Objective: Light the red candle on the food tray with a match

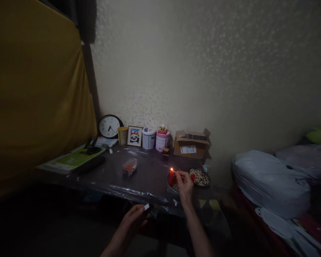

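Observation:
A red candle (pixel 171 177) stands upright in a round tin (pixel 169 188) on the dark-covered table. My right hand (pixel 185 185) pinches a thin match (pixel 174 171) whose tip reaches the candle's top, where a small flame glows. It is unclear whether the flame is on the wick, the match or both. Lower down, in front of the table edge, my left hand (pixel 133 217) is closed around a small matchbox (pixel 146 206) with a white end; most of it is hidden in shadow. Behind my right hand lies a round tin (pixel 209 182) full of pale sticks, with something red beside it.
On the table (pixel 147 175) sits a clear pack (pixel 130 166) with reddish contents. Along the wall stand a clock (pixel 108 126), a yellow cup (pixel 122 136), a framed panda picture (pixel 134 136), two canisters (pixel 149 139) and an open cardboard box (pixel 189 147). White bags (pixel 273 178) lie right.

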Demonstrator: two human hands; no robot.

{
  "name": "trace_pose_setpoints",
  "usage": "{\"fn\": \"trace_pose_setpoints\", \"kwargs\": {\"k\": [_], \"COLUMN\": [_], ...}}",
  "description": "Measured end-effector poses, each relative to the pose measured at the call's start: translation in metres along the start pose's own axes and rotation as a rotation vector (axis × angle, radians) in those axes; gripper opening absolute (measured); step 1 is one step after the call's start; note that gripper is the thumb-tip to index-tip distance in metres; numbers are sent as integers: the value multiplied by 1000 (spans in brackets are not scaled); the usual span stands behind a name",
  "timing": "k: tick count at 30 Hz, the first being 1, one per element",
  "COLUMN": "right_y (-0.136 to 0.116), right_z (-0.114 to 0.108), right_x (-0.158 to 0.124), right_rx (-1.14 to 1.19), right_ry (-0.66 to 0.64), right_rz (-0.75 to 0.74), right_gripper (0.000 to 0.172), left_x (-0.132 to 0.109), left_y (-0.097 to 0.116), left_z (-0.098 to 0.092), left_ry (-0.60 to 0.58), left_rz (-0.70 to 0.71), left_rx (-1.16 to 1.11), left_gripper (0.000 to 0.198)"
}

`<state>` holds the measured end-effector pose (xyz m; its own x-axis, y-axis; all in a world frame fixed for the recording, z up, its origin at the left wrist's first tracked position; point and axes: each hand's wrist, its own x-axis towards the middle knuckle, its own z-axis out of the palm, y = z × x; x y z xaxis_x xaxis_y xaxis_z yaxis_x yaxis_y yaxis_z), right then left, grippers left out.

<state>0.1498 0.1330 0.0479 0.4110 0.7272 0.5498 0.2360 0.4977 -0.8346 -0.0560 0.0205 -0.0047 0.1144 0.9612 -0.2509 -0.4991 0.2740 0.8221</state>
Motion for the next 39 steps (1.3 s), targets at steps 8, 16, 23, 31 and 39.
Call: {"fn": "trace_pose_setpoints", "kwargs": {"k": [8, 16, 23, 31, 39], "right_y": [4, 6, 3, -36, -55], "right_z": [0, -2, -4, -24, -125], "right_x": [1, 1, 1, 6, 44], "right_rx": [-12, -13, -10, 44, 78], "right_ry": [10, 4, 9, 24, -41], "right_rz": [-7, -2, 13, 56, 58], "right_gripper": [24, 19, 22, 25, 37], "left_x": [1, 3, 3, 7, -5], "left_y": [3, 1, -1, -5, 5], "left_z": [0, 0, 1, -4, 4], "left_ry": [-7, -22, 32, 30, -52], "left_rz": [-29, -26, -17, -18, -35], "left_rx": [-8, 12, 22, -22, 20], "left_gripper": [30, 30, 33, 31, 27]}}
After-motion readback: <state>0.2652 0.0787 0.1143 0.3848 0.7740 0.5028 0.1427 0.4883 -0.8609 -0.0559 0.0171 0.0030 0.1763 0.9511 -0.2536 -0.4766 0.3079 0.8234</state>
